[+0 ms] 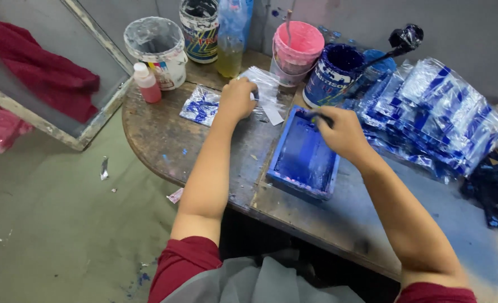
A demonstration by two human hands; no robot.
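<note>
**Blue ink, clear bags: a printing bench in mid-run**

A person in a dark red shirt worked at a worn wooden table (165, 140), printing small clear plastic bags by hand. The right hand (343, 133) was clenched around a dark tool whose tip showed just past the fingers, pressed at the far end of a small blue-stained printing frame (304, 157) that lay flat on the table in front of the worker. The left hand (236, 100) rested fingers-down on a loose clear bag (265, 90) just left of the frame; whether it pinched the bag or only pressed on it could not be told.

Judging by the bench, the job was well under way: a large heap of bags already marked in blue (437, 112) lay spread to the right, while one printed bag (200, 105) sat apart near the left hand. How many blank bags remained was not visible.

Containers lined the back edge. A blue-smeared tin (334, 73) stood just behind the frame, a black-handled stick (392, 47) leaning from it. Beside it a pink bucket (297, 47) held a stirring stick; its contents were hidden. A white pail lined with plastic (156, 47), a dark-rimmed paint can (199, 28), a bottle of yellowish liquid (230, 53) and a small pink squeeze bottle (146, 83) completed the row.
</note>
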